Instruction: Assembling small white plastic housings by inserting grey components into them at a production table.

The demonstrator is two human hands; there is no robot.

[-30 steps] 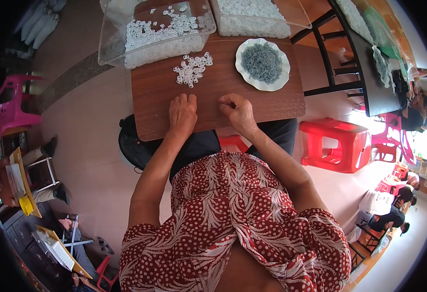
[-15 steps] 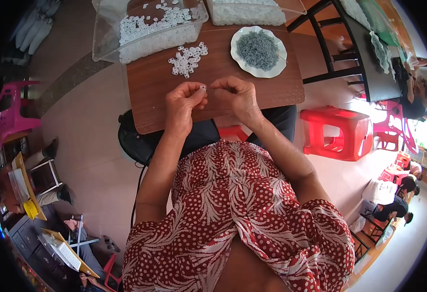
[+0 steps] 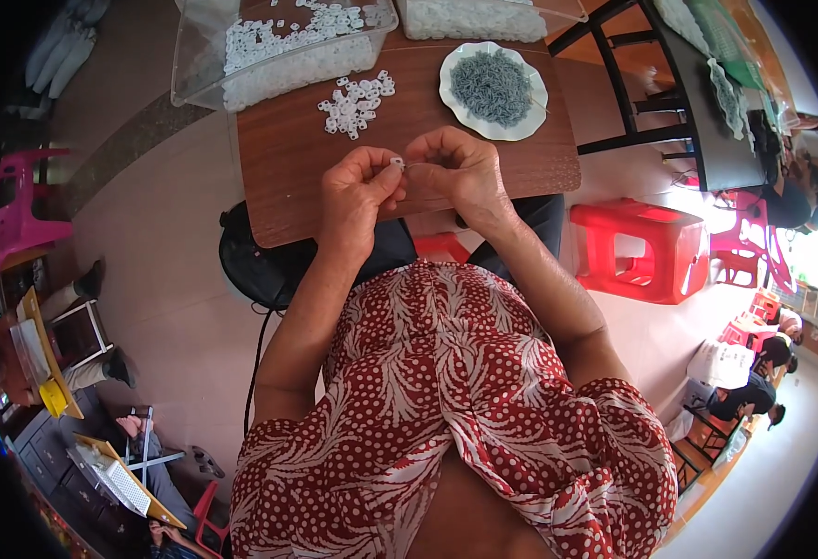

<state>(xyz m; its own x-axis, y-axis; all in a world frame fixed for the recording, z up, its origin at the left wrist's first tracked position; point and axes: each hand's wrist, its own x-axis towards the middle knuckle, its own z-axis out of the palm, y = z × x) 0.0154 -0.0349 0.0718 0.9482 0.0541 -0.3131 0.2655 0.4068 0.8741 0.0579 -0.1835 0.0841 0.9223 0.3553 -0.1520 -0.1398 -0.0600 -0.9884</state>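
Over the near part of the brown table [image 3: 306, 182], my left hand [image 3: 353, 191] pinches a small white plastic piece [image 3: 397, 162] between thumb and forefinger. My right hand [image 3: 469, 182] is closed in a pinch right beside it, its fingertips at the white piece's edge. What the right fingertips hold is too small to make out. Beyond my left hand lies a loose pile of similar white pieces [image 3: 357, 104]. Past my right hand, a white scalloped plate [image 3: 536, 114] carries a heap of small grey pieces [image 3: 491, 88].
A clear plastic tub [image 3: 302, 82] of white pieces stands at the table's far left, with another tub [image 3: 474, 25] behind the plate. To the right are a red stool [image 3: 640, 252] and a black-framed table [image 3: 684, 93]. A pink chair [image 3: 22, 216] stands far left. Other people sit around the room.
My right hand has come in to the left, and its fingertips now meet the white piece in my left hand. The whole view has shifted slightly.
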